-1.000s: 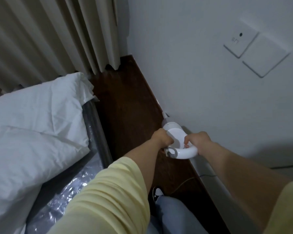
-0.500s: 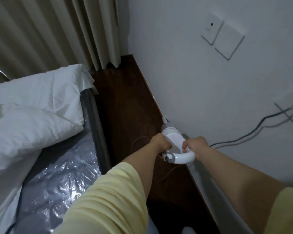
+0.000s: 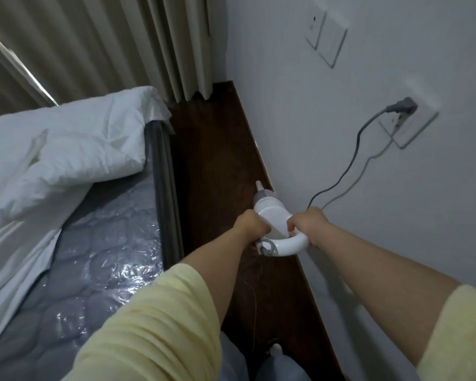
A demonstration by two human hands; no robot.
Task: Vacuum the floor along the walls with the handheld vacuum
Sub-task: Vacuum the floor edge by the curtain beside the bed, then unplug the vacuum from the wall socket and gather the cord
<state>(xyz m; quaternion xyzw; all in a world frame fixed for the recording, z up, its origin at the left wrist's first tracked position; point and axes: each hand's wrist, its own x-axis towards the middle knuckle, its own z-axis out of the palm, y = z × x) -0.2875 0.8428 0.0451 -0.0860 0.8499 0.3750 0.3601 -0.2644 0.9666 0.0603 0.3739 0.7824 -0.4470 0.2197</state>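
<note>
Handheld vacuum (image 3: 270, 213) nozzle at wall base, left hand (image 3: 252, 225) and right hand (image 3: 308, 222) curled around its handle

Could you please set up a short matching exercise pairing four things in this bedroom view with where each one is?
Things:
1. handheld vacuum
2. grey plug
3. white duvet
4. curtain

Places:
A. hanging at the far end
B. in the wall socket
C. gripped by the left hand and the right hand
D. on the bed

Pairs: 1-C, 2-B, 3-D, 4-A
</note>
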